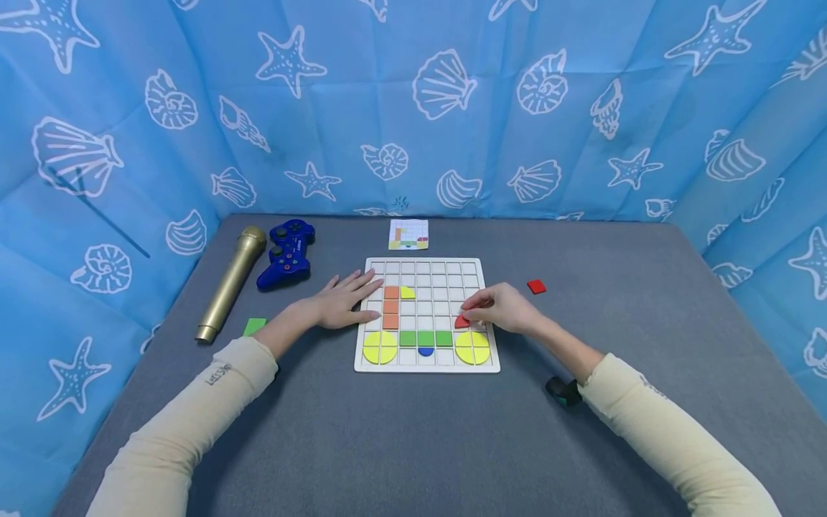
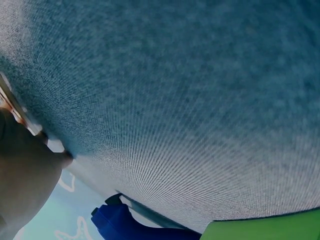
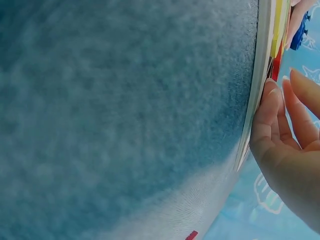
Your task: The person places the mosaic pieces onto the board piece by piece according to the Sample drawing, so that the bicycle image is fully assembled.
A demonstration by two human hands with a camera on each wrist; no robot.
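Note:
A white gridded board (image 1: 426, 369) lies on the table, holding orange squares (image 1: 390, 306), green squares (image 1: 426, 338), yellow quarter circles (image 1: 408, 293) and a blue half circle (image 1: 426, 352). My right hand (image 1: 500, 307) pinches a red quarter-circle piece (image 1: 461, 322) over the board's right side. In the right wrist view, the fingertips (image 3: 271, 86) are right at the board edge beside the red piece (image 3: 277, 66). My left hand (image 1: 342, 300) rests with spread fingers across the board's left edge.
A small pattern card (image 1: 408, 235) lies behind the board. To the left are a gold microphone (image 1: 231, 283), a blue game controller (image 1: 288, 255) and a green piece (image 1: 255, 326). Another red piece (image 1: 536, 286) lies to the right. A blue curtain (image 1: 388, 108) surrounds the table.

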